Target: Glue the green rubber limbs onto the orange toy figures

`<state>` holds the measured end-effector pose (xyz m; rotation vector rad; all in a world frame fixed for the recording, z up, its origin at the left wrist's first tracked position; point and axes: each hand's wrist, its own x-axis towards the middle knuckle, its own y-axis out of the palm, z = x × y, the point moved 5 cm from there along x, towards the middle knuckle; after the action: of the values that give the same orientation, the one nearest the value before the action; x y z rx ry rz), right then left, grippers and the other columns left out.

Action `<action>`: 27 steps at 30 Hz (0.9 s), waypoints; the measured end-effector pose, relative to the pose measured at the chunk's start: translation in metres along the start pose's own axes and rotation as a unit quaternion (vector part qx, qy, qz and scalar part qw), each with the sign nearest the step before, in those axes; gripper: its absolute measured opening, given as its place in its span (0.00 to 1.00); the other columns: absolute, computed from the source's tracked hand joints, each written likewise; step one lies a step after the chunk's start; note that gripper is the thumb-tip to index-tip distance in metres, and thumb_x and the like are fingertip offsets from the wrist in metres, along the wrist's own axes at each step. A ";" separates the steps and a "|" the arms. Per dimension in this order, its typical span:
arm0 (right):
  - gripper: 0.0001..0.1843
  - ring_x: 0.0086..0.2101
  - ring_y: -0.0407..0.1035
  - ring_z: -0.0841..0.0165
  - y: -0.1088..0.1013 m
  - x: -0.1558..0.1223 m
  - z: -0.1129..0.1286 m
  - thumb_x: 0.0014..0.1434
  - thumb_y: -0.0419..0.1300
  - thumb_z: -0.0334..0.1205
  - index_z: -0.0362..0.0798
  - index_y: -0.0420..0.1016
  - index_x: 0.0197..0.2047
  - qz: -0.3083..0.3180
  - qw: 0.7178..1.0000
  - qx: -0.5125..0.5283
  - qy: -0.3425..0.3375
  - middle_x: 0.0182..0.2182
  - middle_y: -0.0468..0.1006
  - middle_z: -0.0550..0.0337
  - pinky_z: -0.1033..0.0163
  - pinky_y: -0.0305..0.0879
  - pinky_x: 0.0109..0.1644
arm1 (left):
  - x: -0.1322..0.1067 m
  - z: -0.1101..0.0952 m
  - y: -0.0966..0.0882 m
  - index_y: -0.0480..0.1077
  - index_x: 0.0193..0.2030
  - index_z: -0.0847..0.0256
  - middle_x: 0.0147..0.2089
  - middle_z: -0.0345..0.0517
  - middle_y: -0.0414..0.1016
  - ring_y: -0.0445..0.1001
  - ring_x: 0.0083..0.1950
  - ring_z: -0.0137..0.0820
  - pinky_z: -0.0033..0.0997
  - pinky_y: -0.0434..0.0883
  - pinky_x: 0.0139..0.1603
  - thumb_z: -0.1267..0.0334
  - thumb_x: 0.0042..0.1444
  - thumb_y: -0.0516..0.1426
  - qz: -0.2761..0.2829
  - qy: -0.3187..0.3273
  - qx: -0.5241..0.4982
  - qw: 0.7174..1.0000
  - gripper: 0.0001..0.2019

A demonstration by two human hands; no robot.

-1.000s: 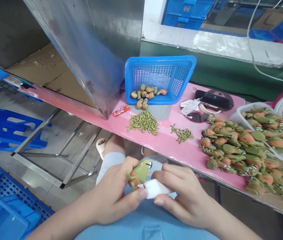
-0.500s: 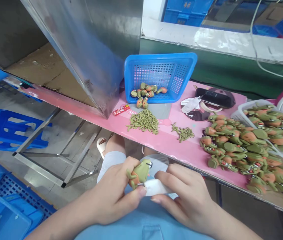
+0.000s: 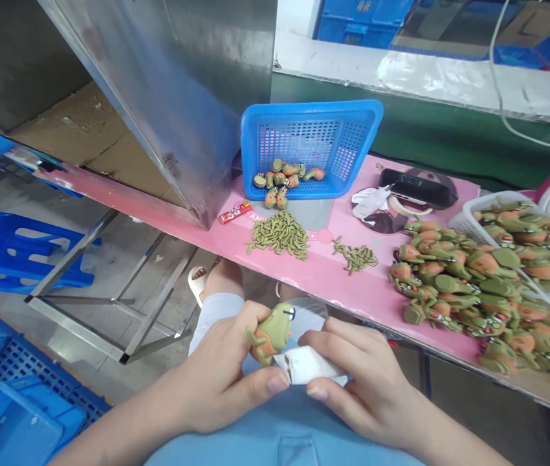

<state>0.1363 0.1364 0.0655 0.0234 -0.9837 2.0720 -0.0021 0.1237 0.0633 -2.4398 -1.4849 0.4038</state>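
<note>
My left hand [image 3: 221, 372] is closed around a small green and orange toy figure [image 3: 271, 331], held over my lap. My right hand [image 3: 352, 382] pinches a small white tool [image 3: 310, 366] whose tip sits against the figure's lower side. Both hands are close together below the edge of the pink table [image 3: 314, 275]. A big heap of the same green and orange figures [image 3: 464, 288] lies on the table to the right.
A blue mesh basket [image 3: 310, 139] with a few figures stands at the back. Two piles of small green parts [image 3: 279, 236] lie in front of it. A white basket [image 3: 537, 259] of figures, a black device [image 3: 413, 188], a red packet [image 3: 236, 212] and a slanted steel panel [image 3: 168, 97] are also here.
The hands and the figure have barely shifted; the white tool has turned a little against the figure. The view has drifted slightly.
</note>
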 end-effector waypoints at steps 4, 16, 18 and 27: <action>0.24 0.20 0.54 0.73 0.002 0.000 0.000 0.66 0.41 0.51 0.41 0.67 0.33 0.011 1.000 0.003 0.001 0.20 0.58 0.63 0.67 0.49 0.22 | 0.001 0.000 0.001 0.54 0.39 0.59 0.29 0.38 0.60 0.60 0.29 0.30 0.30 0.59 0.29 0.41 0.56 0.41 0.010 -0.008 0.007 1.000 0.21; 0.25 0.20 0.54 0.73 0.000 0.001 0.002 0.66 0.40 0.51 0.42 0.67 0.31 0.035 0.999 -0.012 -0.002 0.20 0.58 0.64 0.66 0.48 0.22 | 0.001 -0.004 0.000 0.54 0.34 0.58 0.27 0.37 0.60 0.60 0.27 0.28 0.28 0.58 0.27 0.47 0.58 0.43 0.014 0.007 0.045 0.999 0.15; 0.24 0.20 0.53 0.72 -0.001 0.001 0.002 0.66 0.41 0.51 0.42 0.67 0.32 0.029 0.999 -0.025 -0.002 0.20 0.58 0.64 0.66 0.48 0.22 | 0.001 -0.003 0.001 0.54 0.34 0.57 0.27 0.36 0.60 0.60 0.26 0.28 0.28 0.58 0.26 0.51 0.58 0.45 0.020 0.011 0.042 0.999 0.12; 0.21 0.21 0.53 0.72 -0.005 -0.001 0.007 0.66 0.45 0.48 0.41 0.68 0.32 -0.028 0.995 -0.090 -0.029 0.20 0.59 0.62 0.66 0.48 0.24 | 0.001 -0.004 0.000 0.55 0.34 0.58 0.27 0.36 0.58 0.58 0.26 0.28 0.28 0.57 0.27 0.59 0.56 0.46 0.031 -0.014 0.054 0.998 0.05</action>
<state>0.1377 0.1327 0.0733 0.0183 -1.1897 1.9345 -0.0003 0.1241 0.0668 -2.4106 -1.3632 0.5185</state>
